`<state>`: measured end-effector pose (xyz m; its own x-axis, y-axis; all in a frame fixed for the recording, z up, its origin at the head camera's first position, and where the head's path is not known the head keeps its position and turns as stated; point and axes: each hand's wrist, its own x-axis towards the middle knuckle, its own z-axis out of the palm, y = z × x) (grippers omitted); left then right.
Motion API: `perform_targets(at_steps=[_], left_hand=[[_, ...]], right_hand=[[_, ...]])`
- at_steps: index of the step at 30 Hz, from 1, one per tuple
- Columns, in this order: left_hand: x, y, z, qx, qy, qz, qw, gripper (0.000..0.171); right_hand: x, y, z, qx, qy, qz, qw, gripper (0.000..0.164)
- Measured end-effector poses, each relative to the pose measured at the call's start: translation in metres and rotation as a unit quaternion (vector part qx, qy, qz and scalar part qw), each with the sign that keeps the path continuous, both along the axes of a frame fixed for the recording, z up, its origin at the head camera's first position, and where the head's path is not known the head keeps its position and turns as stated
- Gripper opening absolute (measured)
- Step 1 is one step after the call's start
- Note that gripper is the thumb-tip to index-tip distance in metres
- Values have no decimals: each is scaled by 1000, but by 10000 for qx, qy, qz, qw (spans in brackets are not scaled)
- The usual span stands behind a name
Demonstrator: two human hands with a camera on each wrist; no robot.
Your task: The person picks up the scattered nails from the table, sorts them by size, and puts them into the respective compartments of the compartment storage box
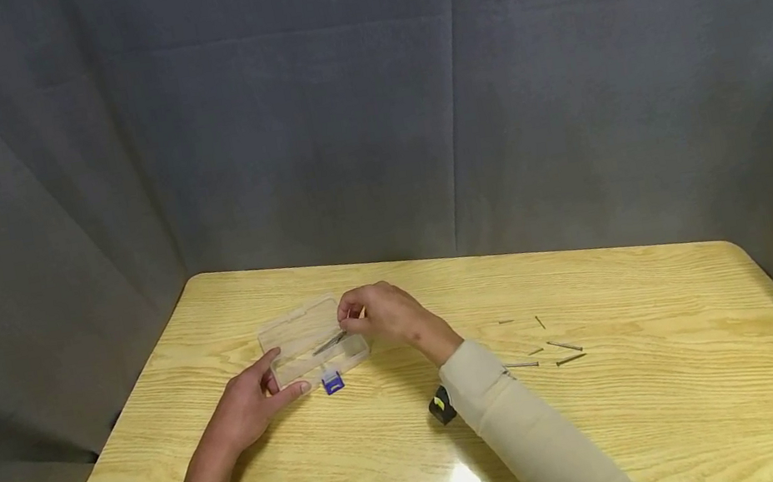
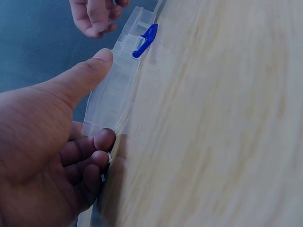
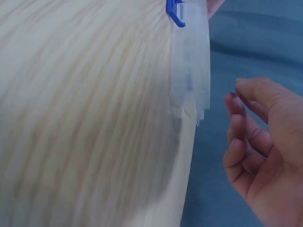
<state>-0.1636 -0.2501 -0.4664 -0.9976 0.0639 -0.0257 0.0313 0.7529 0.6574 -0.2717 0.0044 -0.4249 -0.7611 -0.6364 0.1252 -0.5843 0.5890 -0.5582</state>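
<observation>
Clear plastic case (image 1: 301,332) lies open on the desk (image 1: 360,456), left of centre, toward the far edge. Left hand (image 1: 248,402) grips one end; right hand (image 1: 389,312) has fingertips nearly together, contents undetermined. Judged light, stiff, slick; grip end walls.

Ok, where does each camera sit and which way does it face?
Head: on the head, facing forward and down at the table and clear box; left hand, right hand and both sleeves show.
Left wrist: worn there, facing the box's held end; left hand near, right fingers beyond.
Right wrist: worn there, facing the box's other end; right hand shows.
Both wrist views share the box, blue latch and table.
</observation>
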Motion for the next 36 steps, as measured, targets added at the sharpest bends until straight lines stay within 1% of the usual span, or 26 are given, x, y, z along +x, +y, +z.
perform_targets(at_steps=[4, 10, 23, 30, 36], left_hand=[[2, -1, 0, -24, -7, -21, 10000, 86], [3, -3, 0, -1, 33, -109, 9999, 88], [4, -4, 3, 11, -29, -140, 9999, 87], [4, -5, 4, 35, -73, -123, 9999, 88], [4, -5, 3, 62, -51, -145, 9999, 88]], right_hand=[[2, 12, 5, 15, 139, -37, 9999, 7], [5, 37, 12, 52, 405, -13, 9992, 9], [23, 89, 15, 110, 442, -84, 9989, 10], [28, 112, 16, 104, 507, -308, 9982, 10], [32, 126, 15, 190, 594, -437, 9971, 10]])
